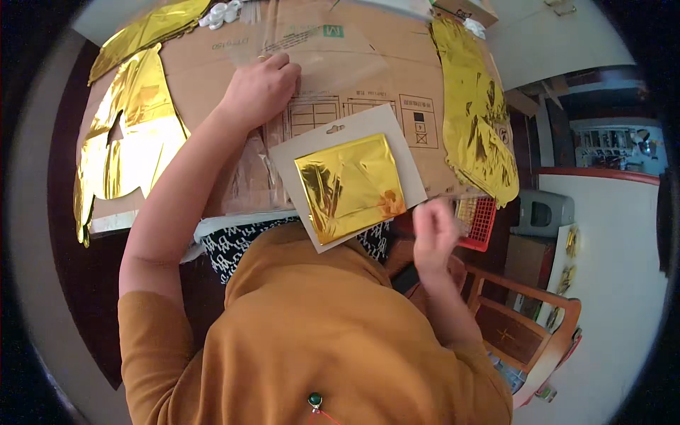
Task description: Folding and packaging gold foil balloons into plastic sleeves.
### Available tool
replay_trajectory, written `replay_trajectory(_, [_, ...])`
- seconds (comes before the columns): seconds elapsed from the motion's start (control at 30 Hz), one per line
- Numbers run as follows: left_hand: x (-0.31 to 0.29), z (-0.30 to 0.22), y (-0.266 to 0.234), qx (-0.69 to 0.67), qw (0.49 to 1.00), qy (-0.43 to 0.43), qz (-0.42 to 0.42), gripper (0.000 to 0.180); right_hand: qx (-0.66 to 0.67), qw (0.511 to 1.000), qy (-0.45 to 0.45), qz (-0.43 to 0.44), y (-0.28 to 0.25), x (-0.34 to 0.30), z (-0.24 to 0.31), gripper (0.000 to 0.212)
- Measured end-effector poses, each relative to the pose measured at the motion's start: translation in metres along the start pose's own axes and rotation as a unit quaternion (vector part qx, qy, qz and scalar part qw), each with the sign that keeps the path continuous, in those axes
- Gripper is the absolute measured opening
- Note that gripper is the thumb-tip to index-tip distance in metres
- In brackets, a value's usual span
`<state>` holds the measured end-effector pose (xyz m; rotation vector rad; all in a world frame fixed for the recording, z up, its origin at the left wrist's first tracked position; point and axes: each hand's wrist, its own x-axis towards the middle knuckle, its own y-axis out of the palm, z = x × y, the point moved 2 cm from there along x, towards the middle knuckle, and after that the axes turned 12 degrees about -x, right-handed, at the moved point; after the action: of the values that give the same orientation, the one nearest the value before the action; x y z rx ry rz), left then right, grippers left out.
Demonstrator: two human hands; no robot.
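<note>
My left hand [262,90] reaches over the cardboard-covered table, its fingers curled closed on a clear plastic bag [340,67] that lies flat there. In front of me, a grey backing card [294,149] with a hang hole rests tilted over the table's near edge and my lap. On it lies a folded packet of shiny gold foil [354,188]. My right hand [435,230] is beside the card's right corner, smeared by motion, so I cannot make out its fingers. More clear plastic [251,177] lies under my left forearm.
Gold foil sheets [134,127] hang over the table's left side, and another gold foil pile [471,106] covers the right side. White crumpled bits [221,14] sit at the far edge. A red basket [478,223] and a wooden chair [520,326] stand to the right.
</note>
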<state>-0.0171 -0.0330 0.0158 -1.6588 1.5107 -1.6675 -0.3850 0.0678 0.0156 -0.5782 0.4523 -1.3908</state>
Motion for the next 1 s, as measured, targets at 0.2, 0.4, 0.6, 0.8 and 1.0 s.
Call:
replay_trajectory(0.2, [-0.011,-0.01,-0.001,-0.054,0.997,0.001,0.054,0.019,0.451,0.8,0.319,0.235,0.056,-0.026,0.0,0.041])
replay_trajectory(0.4, [-0.02,-0.041,-0.008,-0.028,0.996,0.051,0.074,0.021,0.353,0.877,0.275,0.177,0.046,-0.021,0.0,0.027])
replay_trajectory(0.6, [-0.018,-0.051,-0.016,-0.031,0.994,0.029,0.099,0.02,0.287,0.915,0.218,0.18,-0.036,-0.006,-0.006,0.022])
replay_trajectory(0.8, [-0.013,-0.067,-0.018,-0.094,0.99,-0.016,0.101,0.015,0.311,0.857,0.24,0.332,-0.008,0.033,-0.007,0.018])
replay_trajectory(1.0, [-0.012,-0.068,-0.03,-0.154,0.97,-0.047,0.181,0.025,0.37,0.871,0.261,0.192,0.018,0.036,0.001,0.018])
